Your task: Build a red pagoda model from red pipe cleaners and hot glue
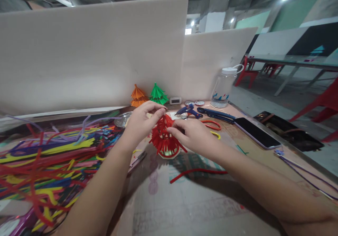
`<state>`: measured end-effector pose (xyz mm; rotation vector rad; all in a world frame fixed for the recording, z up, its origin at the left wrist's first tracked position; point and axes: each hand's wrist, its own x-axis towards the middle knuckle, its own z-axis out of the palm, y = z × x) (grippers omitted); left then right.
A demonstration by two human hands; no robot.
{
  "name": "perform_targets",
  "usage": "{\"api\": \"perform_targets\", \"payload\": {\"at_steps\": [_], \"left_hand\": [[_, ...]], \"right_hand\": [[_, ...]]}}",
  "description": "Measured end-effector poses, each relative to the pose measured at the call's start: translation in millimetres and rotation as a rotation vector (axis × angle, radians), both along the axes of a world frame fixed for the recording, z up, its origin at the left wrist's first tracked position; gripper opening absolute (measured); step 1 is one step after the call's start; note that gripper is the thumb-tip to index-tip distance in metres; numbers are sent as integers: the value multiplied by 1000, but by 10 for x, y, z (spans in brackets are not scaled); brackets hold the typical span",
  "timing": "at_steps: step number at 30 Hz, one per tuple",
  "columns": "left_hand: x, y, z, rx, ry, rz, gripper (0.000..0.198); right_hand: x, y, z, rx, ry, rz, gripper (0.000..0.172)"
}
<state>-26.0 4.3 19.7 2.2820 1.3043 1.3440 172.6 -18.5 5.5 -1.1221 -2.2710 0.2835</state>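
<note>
A small red pipe-cleaner tree [161, 142] with fringed tiers stands on a pale base, in the middle of the table. My left hand [144, 121] pinches its tip between thumb and forefinger. On the tree's right side, my right hand [191, 134] is closed with fingertips at the upper red strips; exactly which piece lies between them is partly hidden. A loose red pipe cleaner [195, 170] lies in front of the tree, passing beneath my right forearm. Behind my hands stand an orange tree [138, 96] and a green tree [157, 94] of similar make.
A heap of coloured pipe cleaners [60, 165] covers the left side. At the back right are a blue glue gun [190, 110], a cutter knife [215, 114], red-handled scissors [212, 125], a phone [256, 133] and a water bottle [223, 88]. A white board [92, 53] rises behind.
</note>
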Motion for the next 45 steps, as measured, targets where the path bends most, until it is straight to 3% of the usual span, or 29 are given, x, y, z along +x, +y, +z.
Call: {"api": "perform_targets", "payload": {"at_steps": [10,22,26,34,45], "left_hand": [[3,11,6,-9,-13,9,25],[3,11,6,-4,-20,-5,24],[-4,10,9,4,-3,-7,24],[8,0,11,1,-13,-7,22],[21,-14,19,-1,0,11,23]], "right_hand": [[156,109,53,-526,84,250,36],[107,77,-42,-787,242,205,25],[74,60,-97,-677,128,165,37],[-34,-59,-219,-190,-6,56,28],[-21,-93,-195,-103,-93,7,42]]}}
